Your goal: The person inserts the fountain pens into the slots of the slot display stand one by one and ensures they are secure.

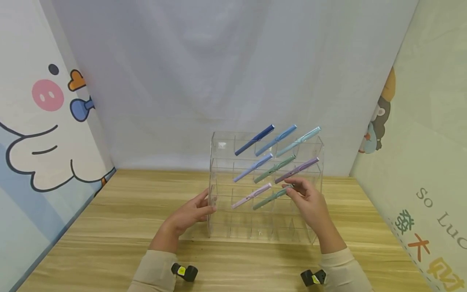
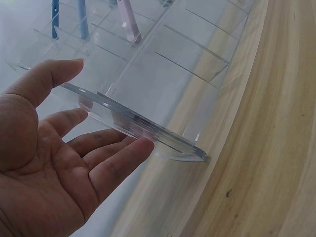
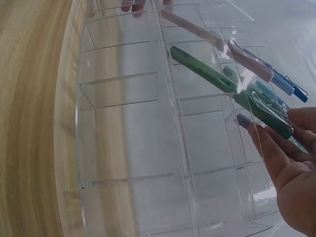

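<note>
A clear acrylic pen rack (image 1: 240,231) stands on the table with several slanted pens in its tiers. In the third tier, my right hand (image 1: 308,200) pinches the cap end of a green pen (image 1: 270,199) between thumb and fingers. A pale pink pen (image 1: 251,196) lies left of it, and a purple pen (image 1: 297,170) sits just above the hand. My left hand (image 2: 64,163) rests relaxed against the rack's left side panel (image 2: 133,118), fingertips at the outer face and thumb extended past its edge.
The upper tiers hold a dark blue pen (image 1: 254,140), a blue pen (image 1: 276,140), a light blue pen (image 1: 298,141), a lavender pen (image 1: 253,167) and another green pen (image 1: 275,168). Behind the rack hangs a white curtain (image 1: 219,73). Printed panels flank the wooden table (image 1: 109,227).
</note>
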A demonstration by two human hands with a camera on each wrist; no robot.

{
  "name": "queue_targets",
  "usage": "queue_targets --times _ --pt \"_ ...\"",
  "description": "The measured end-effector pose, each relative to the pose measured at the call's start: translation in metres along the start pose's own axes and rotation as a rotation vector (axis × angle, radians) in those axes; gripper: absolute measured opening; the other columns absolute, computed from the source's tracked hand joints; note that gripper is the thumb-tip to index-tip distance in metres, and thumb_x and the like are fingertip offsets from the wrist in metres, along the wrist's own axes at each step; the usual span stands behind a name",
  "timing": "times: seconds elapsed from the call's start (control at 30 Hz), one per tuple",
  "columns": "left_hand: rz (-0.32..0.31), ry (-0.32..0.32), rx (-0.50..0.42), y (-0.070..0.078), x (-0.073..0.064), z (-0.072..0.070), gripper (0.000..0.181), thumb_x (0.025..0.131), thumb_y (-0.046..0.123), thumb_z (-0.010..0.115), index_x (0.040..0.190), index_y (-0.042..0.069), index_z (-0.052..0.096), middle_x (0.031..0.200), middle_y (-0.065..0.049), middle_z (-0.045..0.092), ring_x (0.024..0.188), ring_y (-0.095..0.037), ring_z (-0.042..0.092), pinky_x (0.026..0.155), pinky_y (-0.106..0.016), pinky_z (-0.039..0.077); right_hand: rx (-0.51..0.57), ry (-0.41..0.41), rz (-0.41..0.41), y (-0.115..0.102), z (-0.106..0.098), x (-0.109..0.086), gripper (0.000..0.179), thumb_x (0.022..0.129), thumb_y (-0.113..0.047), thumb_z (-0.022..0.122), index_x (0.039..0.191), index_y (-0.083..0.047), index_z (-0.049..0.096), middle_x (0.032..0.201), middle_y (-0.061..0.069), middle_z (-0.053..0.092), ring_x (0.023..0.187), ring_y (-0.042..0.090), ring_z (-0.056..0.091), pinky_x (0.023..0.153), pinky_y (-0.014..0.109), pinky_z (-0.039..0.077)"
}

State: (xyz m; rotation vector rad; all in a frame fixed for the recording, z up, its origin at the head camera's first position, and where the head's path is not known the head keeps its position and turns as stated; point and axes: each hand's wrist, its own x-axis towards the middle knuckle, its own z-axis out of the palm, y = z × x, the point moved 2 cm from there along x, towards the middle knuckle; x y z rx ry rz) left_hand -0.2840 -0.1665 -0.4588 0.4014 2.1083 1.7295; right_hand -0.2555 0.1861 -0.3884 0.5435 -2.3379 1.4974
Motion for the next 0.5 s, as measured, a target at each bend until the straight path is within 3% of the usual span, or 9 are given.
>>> queue_targets --times 0.2,0.33,0.5 --pt "0.009 0.003 0.026 0.001 0.001 -0.001 0.080 0.098 0.034 0.062 0.160 0.026 0.012 0.158 -0.015 0.032 0.139 -0.033 0.041 0.107 -0.053 0.040 -0.012 -0.001 0.001 -0.004 -0.014 0.000 0.030 0.102 -0.022 0.055 0.124 -0.003 0.059 0.120 0.014 0.065 0.101 0.004 0.067 0.086 0.017 0.052" --pt "0.035 0.032 0.027 0.007 -0.005 -0.005 0.080 0.098 0.036 0.060 0.159 0.028 0.010 0.162 -0.013 0.023 0.144 -0.033 0.034 0.109 -0.051 0.040 -0.016 0.005 -0.008 -0.007 -0.026 0.000 0.029 0.103 -0.023 0.052 0.123 -0.002 0.060 0.119 0.015 0.065 0.100 0.004 0.067 0.085 0.018 0.054" --pt "0.069 0.142 0.055 0.026 -0.021 -0.015 0.080 0.097 0.051 0.056 0.158 0.036 0.006 0.165 0.002 0.013 0.148 -0.027 0.025 0.114 -0.053 0.030 -0.080 0.058 -0.029 -0.011 -0.043 -0.003 0.027 0.104 -0.022 0.050 0.119 -0.003 0.062 0.112 0.012 0.067 0.097 0.004 0.068 0.081 0.020 0.056"
